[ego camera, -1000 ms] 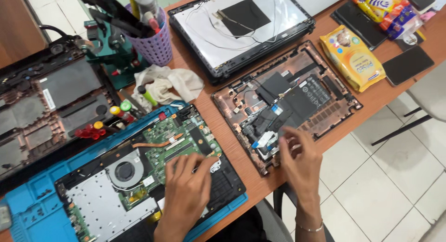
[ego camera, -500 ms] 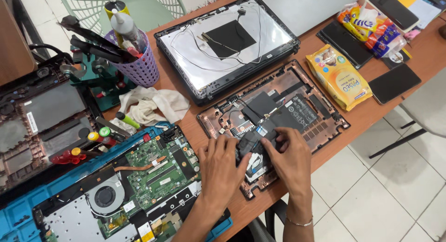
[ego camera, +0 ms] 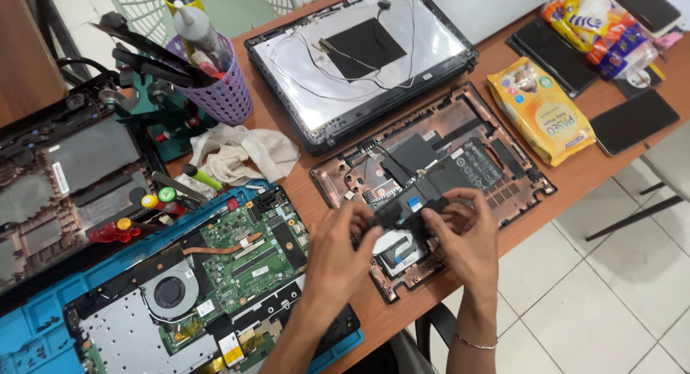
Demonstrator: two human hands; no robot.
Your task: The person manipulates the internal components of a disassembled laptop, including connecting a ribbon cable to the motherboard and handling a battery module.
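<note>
While the laptop bottom case (ego camera: 438, 180) lies open on the wooden table (ego camera: 575, 176) in the head view, a small black part (ego camera: 402, 210) is pinched over its near end between both hands. The left hand (ego camera: 338, 255) is closed on the part's left end, the right hand (ego camera: 467, 234) on its right end. A green motherboard (ego camera: 248, 255) is seen on a blue mat (ego camera: 36, 331) just left of the case, a yellow packet (ego camera: 539, 115) to the right.
</note>
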